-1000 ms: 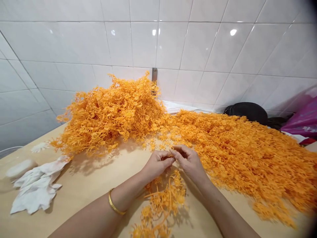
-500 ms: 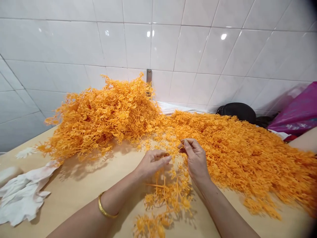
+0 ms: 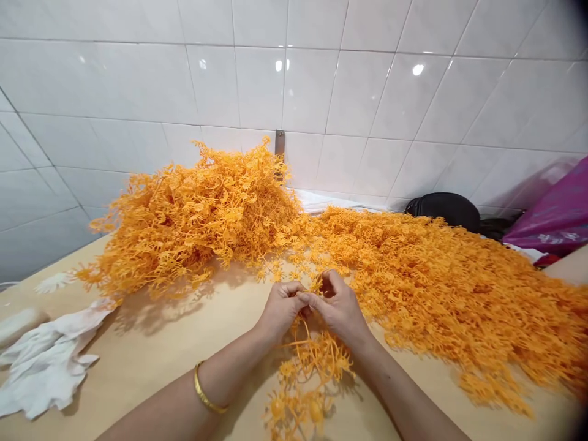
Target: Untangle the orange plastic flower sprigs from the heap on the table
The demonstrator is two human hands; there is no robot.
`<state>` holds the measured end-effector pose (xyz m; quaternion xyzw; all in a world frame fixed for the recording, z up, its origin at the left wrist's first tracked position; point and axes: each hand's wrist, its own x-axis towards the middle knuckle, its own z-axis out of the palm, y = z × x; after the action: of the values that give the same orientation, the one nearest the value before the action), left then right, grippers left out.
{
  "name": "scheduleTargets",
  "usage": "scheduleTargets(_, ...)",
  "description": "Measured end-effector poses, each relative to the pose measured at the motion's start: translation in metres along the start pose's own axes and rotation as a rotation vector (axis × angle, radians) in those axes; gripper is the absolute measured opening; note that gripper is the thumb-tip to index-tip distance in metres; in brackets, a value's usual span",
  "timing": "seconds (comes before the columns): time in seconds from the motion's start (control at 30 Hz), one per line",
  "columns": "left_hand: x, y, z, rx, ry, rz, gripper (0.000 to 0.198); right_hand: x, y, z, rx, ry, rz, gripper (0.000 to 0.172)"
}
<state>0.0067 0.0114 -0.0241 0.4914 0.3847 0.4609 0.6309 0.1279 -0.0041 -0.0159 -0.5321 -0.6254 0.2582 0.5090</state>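
Note:
My left hand [image 3: 282, 309] and my right hand [image 3: 335, 303] meet fingertip to fingertip over the middle of the table. Both are closed in a pinch on orange plastic flower pieces [image 3: 316, 352], spidery stems with thin petals. Some of these stems hang below the fingers, and a string of them trails toward the table's front edge. Small orange bits also show just above the right fingers. The exact spot gripped is hidden by my fingers. A gold bangle [image 3: 202, 392] circles my left wrist.
A tall heap of orange pieces [image 3: 197, 226] stands back left; a wide, low pile [image 3: 450, 294] spreads right. White cloth [image 3: 50, 361] lies at the left. A black case [image 3: 443, 210] and purple bag [image 3: 551, 208] sit back right, against the tiled wall [image 3: 307, 92].
My hands were apart and are now together at the fingertips. My right hand came left and down to the left one. The view shifted slightly.

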Motion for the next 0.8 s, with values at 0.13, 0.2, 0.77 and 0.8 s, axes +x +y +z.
scheduleTargets(0.13,0.0,0.0,-0.002,-0.046,-0.027,-0.028,0.017,0.003,0.004,-0.005,0.137,-0.101,0.056,0.02)
scheduleTargets(0.2,0.001,0.001,-0.003,-0.094,-0.034,-0.088,0.02,0.008,0.006,-0.011,0.249,-0.114,0.122,0.02)
scheduleTargets(0.77,0.005,0.002,-0.008,-0.089,-0.074,-0.165,0.023,0.012,0.007,-0.021,0.59,-0.116,0.373,0.027)
scheduleTargets(0.8,0.005,0.002,-0.008,-0.082,-0.054,-0.168,0.021,0.012,0.007,-0.02,0.578,-0.111,0.367,0.028)
